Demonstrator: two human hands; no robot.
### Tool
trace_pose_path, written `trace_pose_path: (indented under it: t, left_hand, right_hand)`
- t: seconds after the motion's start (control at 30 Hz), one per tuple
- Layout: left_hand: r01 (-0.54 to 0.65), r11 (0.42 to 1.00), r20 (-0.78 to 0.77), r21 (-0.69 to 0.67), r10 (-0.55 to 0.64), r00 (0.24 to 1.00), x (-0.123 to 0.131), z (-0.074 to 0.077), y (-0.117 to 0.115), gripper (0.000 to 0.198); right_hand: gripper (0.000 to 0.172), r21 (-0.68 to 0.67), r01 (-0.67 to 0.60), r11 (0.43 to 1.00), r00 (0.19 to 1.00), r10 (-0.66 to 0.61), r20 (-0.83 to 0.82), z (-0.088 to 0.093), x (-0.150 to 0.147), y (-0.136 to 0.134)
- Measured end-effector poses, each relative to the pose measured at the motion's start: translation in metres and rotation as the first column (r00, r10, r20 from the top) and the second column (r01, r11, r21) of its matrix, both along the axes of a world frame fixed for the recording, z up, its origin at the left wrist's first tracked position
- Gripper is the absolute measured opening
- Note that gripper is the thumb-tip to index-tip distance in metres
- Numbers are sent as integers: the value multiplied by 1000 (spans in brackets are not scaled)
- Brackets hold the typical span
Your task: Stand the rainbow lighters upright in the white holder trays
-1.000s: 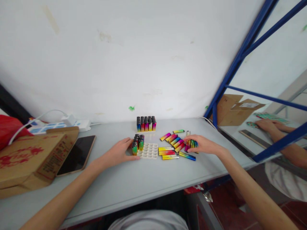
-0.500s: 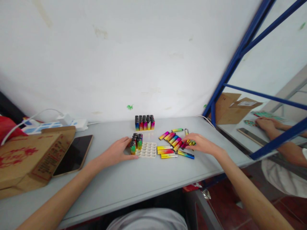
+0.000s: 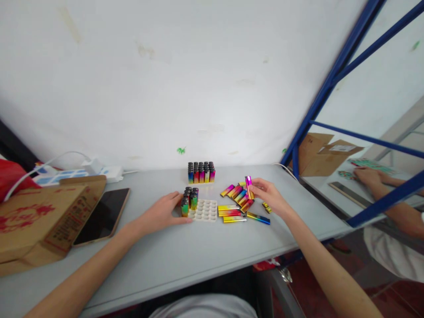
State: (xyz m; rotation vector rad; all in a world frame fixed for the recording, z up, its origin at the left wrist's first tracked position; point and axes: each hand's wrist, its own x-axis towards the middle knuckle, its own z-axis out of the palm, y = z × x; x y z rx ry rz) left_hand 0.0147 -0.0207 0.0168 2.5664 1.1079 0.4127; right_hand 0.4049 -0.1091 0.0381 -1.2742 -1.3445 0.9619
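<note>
Right hand point(image 3: 270, 194) has lifted lighter point(image 3: 249, 184) | left hand point(image 3: 162, 212) touching tray point(image 3: 206, 211)

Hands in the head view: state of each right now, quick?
Left hand: open, resting against the white tray.
Right hand: closed on a pink lighter, held up off the pile.

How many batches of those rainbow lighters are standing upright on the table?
2. A full block stands at the back near the wall; a smaller cluster fills the left end of the white tray beside the left hand. None seem hidden.
</note>
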Motion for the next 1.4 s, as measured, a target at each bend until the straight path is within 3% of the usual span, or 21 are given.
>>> trace_pose_path:
  t: [0.17, 0.37, 0.53, 0.63, 0.77, 0.93, 1.2, 1.4]
  left_hand:
    - [3, 1000, -22, -16, -4, 1000, 1, 2, -2, 65]
    - [12, 1000, 6, -12, -12, 1000, 2, 2, -3, 61]
    - [16, 1000, 1, -3, -16, 1000, 2, 4, -7, 61]
    - [22, 1000, 9, 17, -23, 1000, 1, 2, -8, 62]
    - [21, 999, 2, 30, -21, 1000, 1, 0, -7, 62]
    - [25, 1000, -14, 12, -25, 1000, 3, 3, -6, 63]
    - [11, 1000, 34, -7, -11, 999, 2, 3, -6, 65]
    - [35, 999, 50, 16, -36, 998, 2, -1, -5, 68]
  right_hand:
    - [45, -55, -110, 992, 964, 93, -249, 6, -33, 3]
    - [39, -13, -239, 971, 907, 218, -359, 10, -80, 23]
    - [48, -28, -238, 971, 952, 228, -206, 14, -125, 46]
    - [53, 77, -145, 986, 989, 145, 0, 8, -145, 56]
    - [59, 199, -13, 980, 975, -32, 221, -8, -154, 57]
    - [47, 234, 66, 970, 937, -141, 320, -21, -151, 47]
    - [42, 274, 34, 961, 942, -122, 312, -20, -142, 41]
    - [35, 313, -167, 935, 889, 6, 457, -13, -139, 35]
